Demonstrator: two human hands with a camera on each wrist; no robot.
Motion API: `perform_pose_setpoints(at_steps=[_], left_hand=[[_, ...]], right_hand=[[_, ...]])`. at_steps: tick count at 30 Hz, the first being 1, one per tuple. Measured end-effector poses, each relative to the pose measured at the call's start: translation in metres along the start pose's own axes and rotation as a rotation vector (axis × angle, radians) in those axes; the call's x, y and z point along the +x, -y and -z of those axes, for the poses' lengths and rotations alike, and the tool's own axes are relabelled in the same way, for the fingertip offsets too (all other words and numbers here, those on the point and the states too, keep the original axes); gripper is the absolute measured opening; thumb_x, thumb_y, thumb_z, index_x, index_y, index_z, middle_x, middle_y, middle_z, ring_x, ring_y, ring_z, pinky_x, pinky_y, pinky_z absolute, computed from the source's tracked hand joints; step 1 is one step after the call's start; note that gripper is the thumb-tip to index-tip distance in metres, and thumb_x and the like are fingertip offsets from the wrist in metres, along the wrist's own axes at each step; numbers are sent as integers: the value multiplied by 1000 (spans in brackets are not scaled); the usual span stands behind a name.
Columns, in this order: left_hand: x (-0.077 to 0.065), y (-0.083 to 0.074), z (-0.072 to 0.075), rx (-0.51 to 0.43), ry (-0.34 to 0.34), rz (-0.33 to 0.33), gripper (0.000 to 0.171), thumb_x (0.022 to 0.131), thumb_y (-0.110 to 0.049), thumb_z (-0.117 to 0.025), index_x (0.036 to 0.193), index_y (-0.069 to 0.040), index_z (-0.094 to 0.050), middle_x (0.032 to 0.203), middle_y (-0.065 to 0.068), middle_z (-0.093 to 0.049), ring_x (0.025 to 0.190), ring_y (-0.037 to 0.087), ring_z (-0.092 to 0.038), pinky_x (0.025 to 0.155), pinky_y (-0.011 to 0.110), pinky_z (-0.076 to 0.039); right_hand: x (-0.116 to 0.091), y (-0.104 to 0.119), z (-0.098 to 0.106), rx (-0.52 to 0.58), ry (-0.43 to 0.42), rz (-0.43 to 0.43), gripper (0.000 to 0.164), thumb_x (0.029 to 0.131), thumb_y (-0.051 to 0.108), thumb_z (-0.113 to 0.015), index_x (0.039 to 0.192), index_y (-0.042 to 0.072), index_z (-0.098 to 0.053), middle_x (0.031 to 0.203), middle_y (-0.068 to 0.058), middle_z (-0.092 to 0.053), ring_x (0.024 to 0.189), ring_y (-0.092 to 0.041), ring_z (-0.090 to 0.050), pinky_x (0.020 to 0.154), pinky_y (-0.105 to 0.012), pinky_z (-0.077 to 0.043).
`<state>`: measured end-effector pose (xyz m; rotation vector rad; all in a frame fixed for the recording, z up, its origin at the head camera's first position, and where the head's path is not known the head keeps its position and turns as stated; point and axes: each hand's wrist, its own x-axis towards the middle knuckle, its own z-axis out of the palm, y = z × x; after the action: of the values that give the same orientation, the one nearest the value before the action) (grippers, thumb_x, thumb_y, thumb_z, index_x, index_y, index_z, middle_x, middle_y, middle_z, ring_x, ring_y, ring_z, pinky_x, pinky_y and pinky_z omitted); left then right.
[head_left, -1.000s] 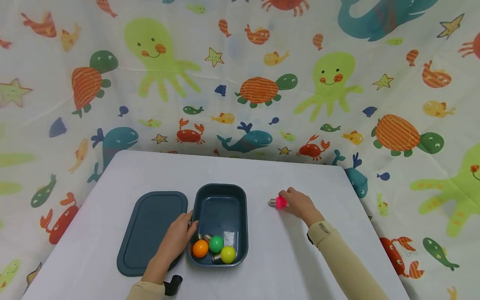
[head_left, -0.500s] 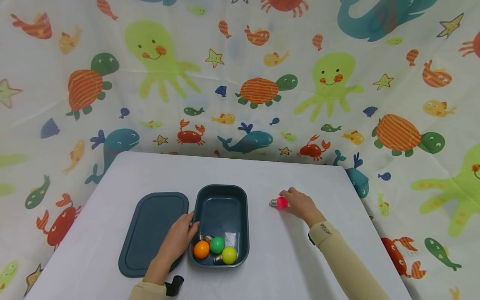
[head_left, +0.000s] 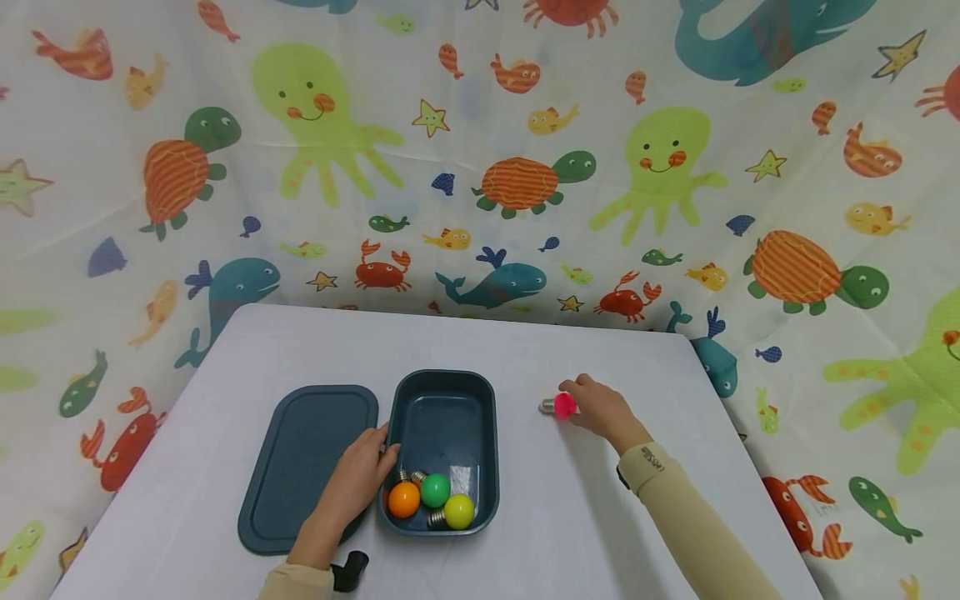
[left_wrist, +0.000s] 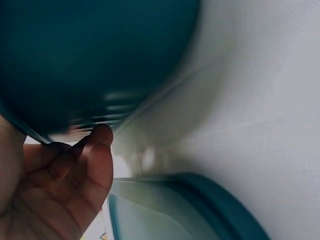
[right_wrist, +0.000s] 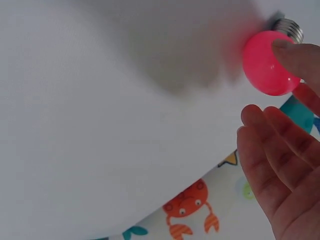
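Note:
My right hand (head_left: pixel 603 412) pinches a pink light bulb (head_left: pixel 565 406) by its round globe, right of the box. Its metal screw base points left. In the right wrist view the thumb presses on the pink globe (right_wrist: pixel 267 65), while the lower fingers (right_wrist: pixel 270 150) are off it. My left hand (head_left: pixel 348 479) grips the left rim of a dark blue rectangular box (head_left: pixel 442 425), thumb at the rim and fingers along the outer wall. Orange (head_left: pixel 404 500), green (head_left: pixel 435 491) and yellow (head_left: pixel 459 512) bulbs lie in the box's near end.
A matching dark blue lid (head_left: pixel 303 467) lies flat left of the box, partly under my left forearm. All this is on a white-covered table (head_left: pixel 570 517). Behind the table's far edge hangs a curtain (head_left: pixel 480 125) printed with sea animals.

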<state>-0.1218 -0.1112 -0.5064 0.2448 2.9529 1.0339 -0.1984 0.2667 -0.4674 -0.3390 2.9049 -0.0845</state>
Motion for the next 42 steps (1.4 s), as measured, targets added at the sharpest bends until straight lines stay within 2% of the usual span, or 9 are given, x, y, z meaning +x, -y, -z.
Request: perform_pose_setpoints(at_steps=[5, 10, 15, 25, 33, 42], left_hand=[[0, 0, 0, 4, 14, 7, 44, 91, -19, -55, 127, 5, -51, 89, 6, -56, 73, 14, -49, 63, 28, -44], [1, 1, 0, 7, 12, 6, 45, 91, -20, -55, 127, 7, -50, 92, 8, -56, 74, 15, -50, 64, 29, -45], [2, 1, 0, 9, 8, 1, 45, 91, -19, -55, 127, 8, -50, 93, 9, -57, 75, 16, -51, 65, 30, -46], [4, 1, 2, 8, 15, 6, 45, 91, -20, -55, 127, 7, -50, 94, 9, -57, 76, 16, -52, 67, 31, -47], [6, 4, 3, -1, 16, 9, 43, 91, -20, -55, 127, 4, -51, 94, 8, -58, 76, 16, -51, 67, 31, -46], [10, 7, 5, -1, 31, 18, 46, 92, -23, -53, 129, 4, -49, 96, 8, -57, 78, 16, -52, 69, 31, -47]], right_hand=[[0, 4, 4, -13, -14, 23, 54, 75, 20, -76, 124, 16, -55, 110, -8, -55, 94, -22, -57, 80, -40, -51], [1, 18, 15, -7, -53, 81, 50, 77, 19, -74, 123, 14, -55, 109, -8, -54, 94, -21, -56, 81, -40, -50], [4, 41, 28, -5, -84, 111, 47, 79, 20, -72, 123, 15, -56, 111, -7, -56, 95, -20, -56, 83, -37, -50], [3, 92, 43, -112, -147, 193, 53, 76, 28, -75, 124, 18, -56, 114, -5, -57, 97, -16, -57, 81, -30, -51], [3, 127, 44, -125, -149, 289, 52, 76, 30, -74, 123, 17, -56, 112, -5, -58, 93, -15, -58, 74, -28, -53], [7, 161, 37, -152, -80, 398, 47, 79, 34, -71, 119, 16, -57, 109, -2, -58, 90, -13, -56, 73, -23, -52]])
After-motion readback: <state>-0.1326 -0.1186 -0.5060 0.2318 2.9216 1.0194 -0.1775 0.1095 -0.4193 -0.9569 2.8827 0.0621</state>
